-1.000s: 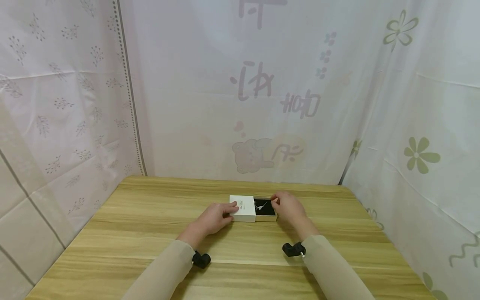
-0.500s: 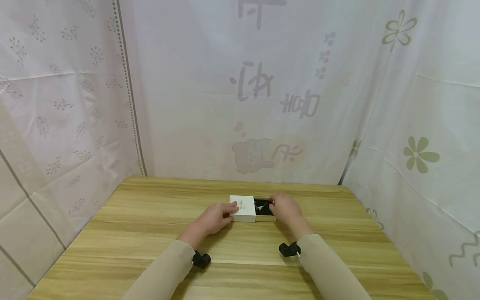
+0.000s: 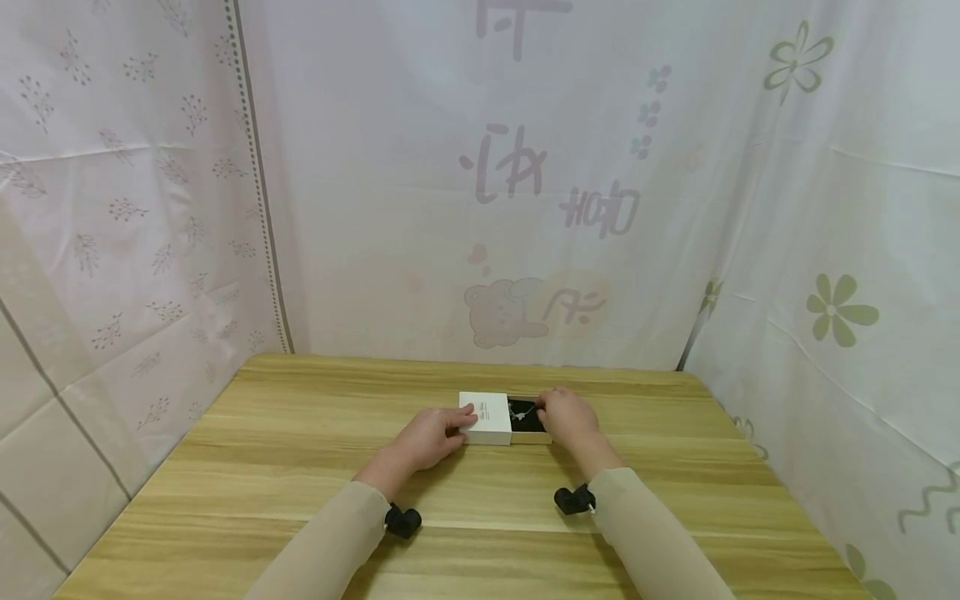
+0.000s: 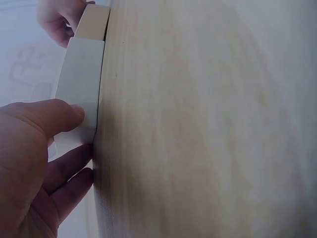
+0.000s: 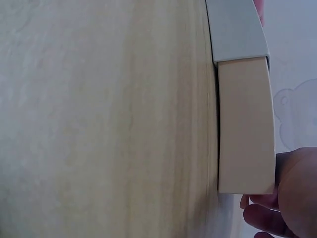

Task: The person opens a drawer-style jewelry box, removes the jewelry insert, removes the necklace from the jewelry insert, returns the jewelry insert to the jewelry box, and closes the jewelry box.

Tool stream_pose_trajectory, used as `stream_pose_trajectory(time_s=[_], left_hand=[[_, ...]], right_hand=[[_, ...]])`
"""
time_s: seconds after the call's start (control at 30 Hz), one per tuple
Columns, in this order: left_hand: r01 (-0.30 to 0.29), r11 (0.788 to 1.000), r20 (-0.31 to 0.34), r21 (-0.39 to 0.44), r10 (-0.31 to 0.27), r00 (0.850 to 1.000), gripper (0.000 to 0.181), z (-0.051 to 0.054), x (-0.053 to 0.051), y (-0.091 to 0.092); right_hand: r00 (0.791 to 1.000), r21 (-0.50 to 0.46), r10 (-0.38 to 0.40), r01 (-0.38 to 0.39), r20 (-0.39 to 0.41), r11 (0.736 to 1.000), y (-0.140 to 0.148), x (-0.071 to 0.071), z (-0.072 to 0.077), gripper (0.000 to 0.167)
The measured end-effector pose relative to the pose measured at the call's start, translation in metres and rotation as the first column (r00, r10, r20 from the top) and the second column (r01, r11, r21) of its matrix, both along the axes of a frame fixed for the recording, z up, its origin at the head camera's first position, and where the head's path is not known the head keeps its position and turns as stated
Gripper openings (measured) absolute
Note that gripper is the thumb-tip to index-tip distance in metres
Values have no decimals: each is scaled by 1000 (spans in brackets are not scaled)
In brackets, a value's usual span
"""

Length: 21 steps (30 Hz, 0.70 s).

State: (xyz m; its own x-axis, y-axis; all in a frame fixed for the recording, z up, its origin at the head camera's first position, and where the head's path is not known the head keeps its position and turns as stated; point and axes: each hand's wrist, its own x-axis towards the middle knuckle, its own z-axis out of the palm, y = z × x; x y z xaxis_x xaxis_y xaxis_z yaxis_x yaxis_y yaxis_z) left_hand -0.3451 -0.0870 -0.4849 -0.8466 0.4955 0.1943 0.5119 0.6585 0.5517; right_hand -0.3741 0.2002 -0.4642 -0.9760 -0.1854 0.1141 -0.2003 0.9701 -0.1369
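Toward twelve o'clock on the table [image 3: 480, 492], the tray [image 5: 246, 129] juts from its cover [image 3: 489, 417] toward three, a chain [image 3: 521, 414] (silvery, on black) inside. The left hand [image 3: 427, 435] grips the cover at nine; the right hand [image 3: 572, 418], fingers curled, holds the tray's end at three.

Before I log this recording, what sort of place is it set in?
Probably an indoor recording booth, perhaps a screened-off corner: pale printed sheets hang around three sides of a wood-grain table, and a small black camera sits at the left wrist.
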Motion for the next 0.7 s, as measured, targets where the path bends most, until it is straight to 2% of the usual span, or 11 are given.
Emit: stream_pose_trajectory(time_s=[0.43,0.7], left_hand=[[0,1000,3,-1,0,1000,41,0,-2,0],[5,1000,-4,-3,-5,1000,41,-1,-1,-1]], right_hand=[[1000,-12,-11,11,-14,1000,-1,-2,-3,13],[1000,-30,-17,17,-11,999,-2,-1,-2,15]])
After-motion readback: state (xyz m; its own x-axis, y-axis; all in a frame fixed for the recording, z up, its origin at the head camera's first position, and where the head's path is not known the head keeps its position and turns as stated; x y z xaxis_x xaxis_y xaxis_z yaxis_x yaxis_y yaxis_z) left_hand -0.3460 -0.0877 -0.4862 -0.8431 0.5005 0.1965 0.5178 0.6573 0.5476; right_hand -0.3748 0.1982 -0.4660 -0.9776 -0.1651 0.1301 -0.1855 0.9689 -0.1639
